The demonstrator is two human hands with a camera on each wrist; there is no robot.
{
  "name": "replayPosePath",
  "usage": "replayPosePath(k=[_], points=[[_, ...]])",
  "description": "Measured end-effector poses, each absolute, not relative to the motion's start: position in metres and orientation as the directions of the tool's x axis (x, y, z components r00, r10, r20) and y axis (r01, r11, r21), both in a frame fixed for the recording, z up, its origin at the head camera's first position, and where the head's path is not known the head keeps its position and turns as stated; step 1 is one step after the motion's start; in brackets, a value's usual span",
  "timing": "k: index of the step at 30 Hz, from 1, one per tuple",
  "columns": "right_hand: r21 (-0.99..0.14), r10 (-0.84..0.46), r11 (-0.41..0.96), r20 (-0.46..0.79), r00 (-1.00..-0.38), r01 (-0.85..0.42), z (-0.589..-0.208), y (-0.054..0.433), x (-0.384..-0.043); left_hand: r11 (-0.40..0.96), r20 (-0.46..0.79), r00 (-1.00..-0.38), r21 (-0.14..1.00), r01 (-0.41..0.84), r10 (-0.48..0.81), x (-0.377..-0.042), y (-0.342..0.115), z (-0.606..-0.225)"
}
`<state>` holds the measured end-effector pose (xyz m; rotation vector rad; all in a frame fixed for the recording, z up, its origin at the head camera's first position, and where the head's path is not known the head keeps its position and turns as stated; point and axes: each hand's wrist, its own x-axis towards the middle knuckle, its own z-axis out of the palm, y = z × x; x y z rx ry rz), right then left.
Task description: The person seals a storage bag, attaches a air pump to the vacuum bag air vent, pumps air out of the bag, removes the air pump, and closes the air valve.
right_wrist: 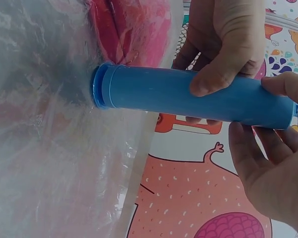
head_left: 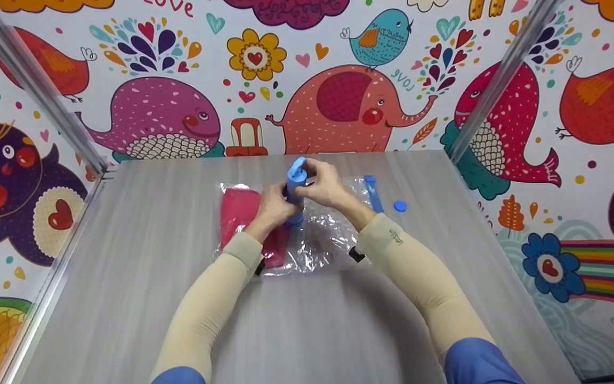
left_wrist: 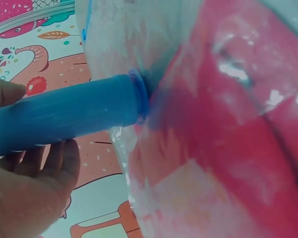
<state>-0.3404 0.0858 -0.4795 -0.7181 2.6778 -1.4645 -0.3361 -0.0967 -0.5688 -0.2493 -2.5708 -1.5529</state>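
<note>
A blue hand pump stands upright with its flanged lower end on a clear plastic storage bag. Folded pink cloth lies inside the bag, on its left side. My left hand grips the pump barrel around its middle, thumb on one side and fingers on the other. Higher up, my right hand holds the pump near its top, where a light blue handle shows. From the right wrist view, both hands wrap the same barrel, and the flange presses against the wrinkled film.
A round blue cap lies on the grey table to the right of the bag. Along the bag's right edge runs a blue strip. Cartoon-printed walls enclose the table at the back and sides.
</note>
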Motion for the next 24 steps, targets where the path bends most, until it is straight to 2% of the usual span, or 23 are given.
replayPosePath(k=[6,16,20,24], points=[[-0.755,-0.32,0.535,0.234,-0.918,-0.379,-0.481,0.082,-0.339,0.418,0.159,-0.985,0.892,0.173,0.068,-0.316,-0.093,-0.548],[-0.699,-0.253,0.625,0.241,-0.937,-0.348,-0.481,0.074,-0.334,0.506,0.185,-0.983,0.846,0.168,0.017,-0.31,-0.086,-0.544],[-0.696,-0.253,0.63,0.236,-0.938,-0.345,-0.481,0.073,-0.333,0.527,0.201,-0.979,0.829,0.19,0.037,-0.31,-0.089,-0.547],[-0.706,-0.263,0.614,0.238,-0.935,-0.353,-0.481,0.074,-0.335,0.625,0.167,-0.984,0.762,0.172,0.066,-0.309,-0.096,-0.55]])
